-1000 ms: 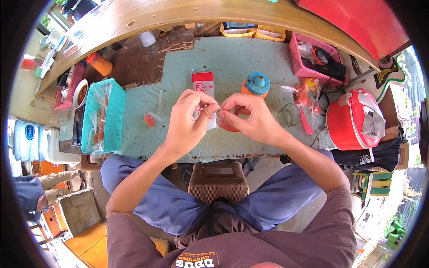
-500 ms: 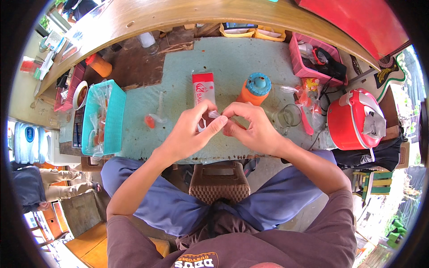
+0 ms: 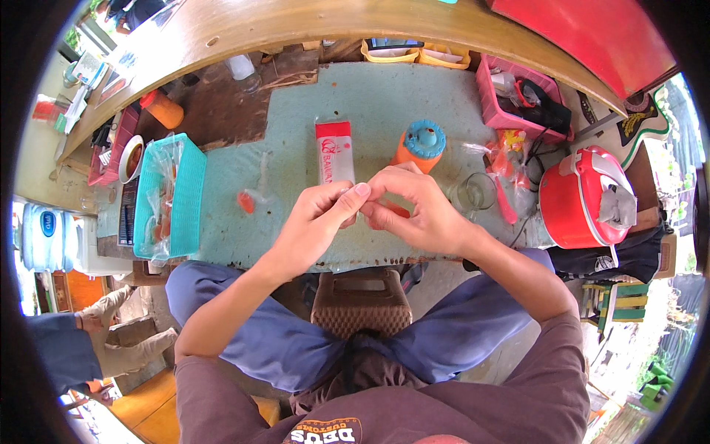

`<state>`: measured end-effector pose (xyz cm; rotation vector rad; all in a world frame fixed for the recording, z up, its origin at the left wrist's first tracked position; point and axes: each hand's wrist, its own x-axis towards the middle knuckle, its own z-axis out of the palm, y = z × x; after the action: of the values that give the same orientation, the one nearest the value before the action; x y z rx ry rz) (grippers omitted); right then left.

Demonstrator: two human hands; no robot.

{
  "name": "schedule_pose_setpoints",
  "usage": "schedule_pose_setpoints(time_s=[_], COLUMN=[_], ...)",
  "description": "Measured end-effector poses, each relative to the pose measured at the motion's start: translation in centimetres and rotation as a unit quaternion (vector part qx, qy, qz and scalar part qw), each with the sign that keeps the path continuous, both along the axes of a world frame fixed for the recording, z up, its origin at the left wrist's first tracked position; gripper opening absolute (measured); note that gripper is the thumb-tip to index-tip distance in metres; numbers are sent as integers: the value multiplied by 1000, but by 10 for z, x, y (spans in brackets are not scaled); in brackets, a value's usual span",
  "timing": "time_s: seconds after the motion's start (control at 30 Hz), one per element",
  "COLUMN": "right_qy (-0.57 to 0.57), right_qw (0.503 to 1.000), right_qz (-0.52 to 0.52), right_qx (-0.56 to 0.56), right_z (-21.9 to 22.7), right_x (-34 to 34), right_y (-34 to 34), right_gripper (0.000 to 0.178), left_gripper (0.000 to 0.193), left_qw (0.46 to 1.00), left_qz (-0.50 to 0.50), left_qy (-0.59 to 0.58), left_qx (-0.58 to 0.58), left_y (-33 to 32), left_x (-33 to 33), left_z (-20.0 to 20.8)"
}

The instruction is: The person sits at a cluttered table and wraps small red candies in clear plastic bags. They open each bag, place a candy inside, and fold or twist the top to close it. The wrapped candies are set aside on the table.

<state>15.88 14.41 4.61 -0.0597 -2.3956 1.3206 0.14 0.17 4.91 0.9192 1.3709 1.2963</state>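
My left hand (image 3: 316,226) and my right hand (image 3: 418,211) meet over the near part of the table, fingertips touching in a pinch. Between them is a small clear plastic bag (image 3: 398,209), mostly hidden by my fingers; a bit of orange shows under the right hand. Just beyond my hands lies a flat red-and-white plastic packet (image 3: 334,150). An orange squeeze bottle with a blue lid (image 3: 424,144) stands behind my right hand. To the left, a small knotted bag with orange contents (image 3: 246,201) lies on the table.
A turquoise basket (image 3: 194,200) holding small bags stands left. Right are a glass (image 3: 477,191), a pink-handled tool (image 3: 506,205), a red-and-white rice cooker (image 3: 580,200) and a pink basket (image 3: 488,96). A wooden shelf (image 3: 296,46) spans the back. Someone's legs (image 3: 111,333) show far left.
My fingertips have closed together, and the clear plastic seen between them before is now mostly covered. At the far left, the other person's legs have shifted.
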Motion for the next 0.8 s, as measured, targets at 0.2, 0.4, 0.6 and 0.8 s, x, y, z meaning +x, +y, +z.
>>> schedule_pose_setpoints(time_s=[0.2,0.4,0.6,0.8], right_qy=[9,3,3,-10], right_qw=[999,997,994,994], right_qz=[2,-21,-20,-34], right_qx=[43,78,112,105], right_z=[3,0,-8,-15], right_x=[-4,-3,-5,-5], right_y=[-2,1,0,0], right_gripper=[12,14,13,12], left_gripper=[40,41,43,40], left_qw=[995,990,986,978], left_qz=[68,128,145,114], left_qy=[-75,-61,-84,-170], left_qx=[13,16,11,-44], left_y=[-4,-4,-7,-9], left_x=[3,-21,-30,-29], left_z=[3,12,8,8])
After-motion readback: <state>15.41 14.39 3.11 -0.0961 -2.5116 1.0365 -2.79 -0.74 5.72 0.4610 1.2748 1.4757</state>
